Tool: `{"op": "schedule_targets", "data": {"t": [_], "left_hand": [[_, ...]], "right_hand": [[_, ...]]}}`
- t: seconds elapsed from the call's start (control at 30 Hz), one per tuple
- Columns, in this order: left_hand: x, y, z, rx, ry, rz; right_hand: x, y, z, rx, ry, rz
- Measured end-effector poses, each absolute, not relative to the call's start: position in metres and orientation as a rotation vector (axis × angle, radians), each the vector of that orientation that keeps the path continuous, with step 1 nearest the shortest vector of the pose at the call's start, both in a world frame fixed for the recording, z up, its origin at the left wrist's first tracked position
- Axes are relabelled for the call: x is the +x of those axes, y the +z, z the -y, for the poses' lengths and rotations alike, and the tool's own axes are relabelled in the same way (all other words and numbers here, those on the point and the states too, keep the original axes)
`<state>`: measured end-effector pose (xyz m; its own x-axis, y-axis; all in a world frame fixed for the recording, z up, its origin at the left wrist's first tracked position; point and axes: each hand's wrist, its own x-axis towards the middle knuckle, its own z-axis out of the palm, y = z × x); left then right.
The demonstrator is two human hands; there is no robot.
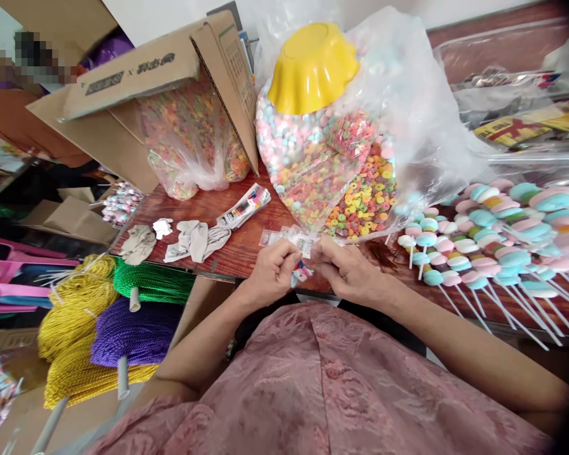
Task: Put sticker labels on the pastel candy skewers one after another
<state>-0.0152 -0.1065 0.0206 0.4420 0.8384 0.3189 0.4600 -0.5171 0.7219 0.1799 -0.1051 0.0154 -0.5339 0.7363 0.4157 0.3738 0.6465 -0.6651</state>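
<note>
Close together at the table's front edge, my left hand point(275, 268) and my right hand point(344, 268) are both closed, fingertips pinched. Between and just below them hangs a small printed plastic bag point(303, 273) with red, white and blue print. Its upper part is hidden by my fingers. Just beyond my hands lies a strip of small clear printed packets point(284, 236). A stack of printed bags point(244, 206) in similar colours rests farther left. Marshmallow skewers point(483, 240) on white sticks are piled to the right of my right hand.
A yellow scalloped bowl point(313, 66) sits upside down on a big clear bag of marshmallows and ring gummies point(360, 202). At left stands an open cardboard box point(239, 88) with bagged gummies. Light gloves point(196, 240) lie on the wooden table point(189, 212). Bundled cords point(133, 332) are below.
</note>
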Motion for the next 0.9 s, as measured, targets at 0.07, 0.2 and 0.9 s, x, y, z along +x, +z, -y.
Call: {"op": "schedule_targets", "data": {"t": [0.07, 0.2, 0.9], "left_hand": [[-0.016, 0.021, 0.103, 2.000, 0.924, -1.109], [-0.015, 0.021, 0.099, 1.600, 1.002, -1.068], [-0.005, 0.003, 0.089, 1.265, 1.181, -1.143]], "right_hand": [[0.181, 0.015, 0.102, -0.805, 0.660, 2.134], [0.185, 0.016, 0.089, -0.889, 0.594, 2.059], [0.192, 0.029, 0.080, -0.951, 0.513, 1.903]]}}
